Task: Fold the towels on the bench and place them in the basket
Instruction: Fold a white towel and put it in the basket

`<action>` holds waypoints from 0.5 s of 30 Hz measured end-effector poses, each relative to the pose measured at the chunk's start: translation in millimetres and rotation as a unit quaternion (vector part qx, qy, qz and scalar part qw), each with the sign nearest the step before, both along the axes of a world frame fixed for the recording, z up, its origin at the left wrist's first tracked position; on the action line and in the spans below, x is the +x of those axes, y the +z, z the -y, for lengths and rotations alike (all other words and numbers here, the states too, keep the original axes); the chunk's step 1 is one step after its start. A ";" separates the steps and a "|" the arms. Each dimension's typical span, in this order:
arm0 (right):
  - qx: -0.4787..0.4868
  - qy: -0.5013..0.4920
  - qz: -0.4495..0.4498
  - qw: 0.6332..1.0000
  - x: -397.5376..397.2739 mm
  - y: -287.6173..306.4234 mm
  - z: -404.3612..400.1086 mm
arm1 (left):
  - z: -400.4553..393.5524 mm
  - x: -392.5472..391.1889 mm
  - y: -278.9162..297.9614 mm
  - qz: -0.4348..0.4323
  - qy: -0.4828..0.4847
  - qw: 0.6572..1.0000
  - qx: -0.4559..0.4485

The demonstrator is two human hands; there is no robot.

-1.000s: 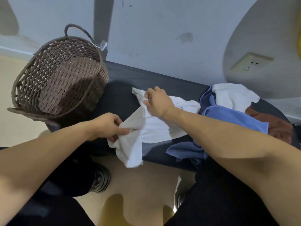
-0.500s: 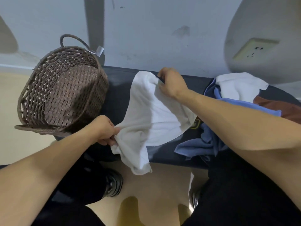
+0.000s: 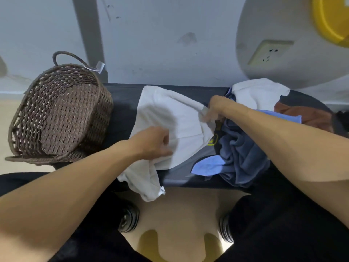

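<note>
Both hands grip the white towel (image 3: 175, 118): right hand (image 3: 215, 110) its far edge, left hand (image 3: 153, 142) near the bench (image 3: 122, 103) front.

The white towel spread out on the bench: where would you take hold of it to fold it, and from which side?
Judging by its pose, grip the white towel at its near end, which hangs limp off the bench's front edge, coming from the person's side. The far part already lies fairly flat, so lifting the hanging end away onto it should halve the towel. The hands sit mid-cloth and at its right edge.
</note>
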State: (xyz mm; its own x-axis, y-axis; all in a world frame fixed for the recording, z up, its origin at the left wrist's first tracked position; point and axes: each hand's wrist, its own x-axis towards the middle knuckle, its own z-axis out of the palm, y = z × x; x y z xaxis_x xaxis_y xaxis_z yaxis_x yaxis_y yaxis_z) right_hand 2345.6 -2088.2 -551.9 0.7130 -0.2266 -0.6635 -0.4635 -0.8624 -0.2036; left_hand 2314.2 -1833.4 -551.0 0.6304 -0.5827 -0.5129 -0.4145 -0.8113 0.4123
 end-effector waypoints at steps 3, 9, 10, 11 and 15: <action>0.070 -0.096 0.067 0.991 7.2 5.2 14.1 | 2.9 -2.1 -16.1 0.028 -0.055 0.994 0.090; -0.034 -0.092 0.184 0.978 19.6 5.5 25.3 | 0.8 3.6 -16.5 -0.007 -0.022 0.997 0.076; -0.049 -0.065 0.193 0.978 17.1 6.5 22.2 | -0.3 2.9 -14.0 0.007 -0.024 0.996 0.080; -0.062 -0.033 0.203 0.977 14.1 7.3 18.5 | -1.2 1.9 -10.9 0.035 -0.033 0.995 0.092; -0.042 0.091 0.238 0.966 -6.0 22.9 -18.1 | -5.1 -0.1 5.0 0.122 -0.068 0.974 0.176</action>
State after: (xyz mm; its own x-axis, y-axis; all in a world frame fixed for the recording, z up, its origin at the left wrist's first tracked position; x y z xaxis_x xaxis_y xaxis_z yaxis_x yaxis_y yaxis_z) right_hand 2339.5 -2070.1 -529.0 0.9660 -0.1069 -0.2353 -0.1731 -0.9436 -0.2822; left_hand 2314.1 -1828.3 -546.0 0.6873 -0.4841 -0.5415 -0.5791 -0.8152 -0.0062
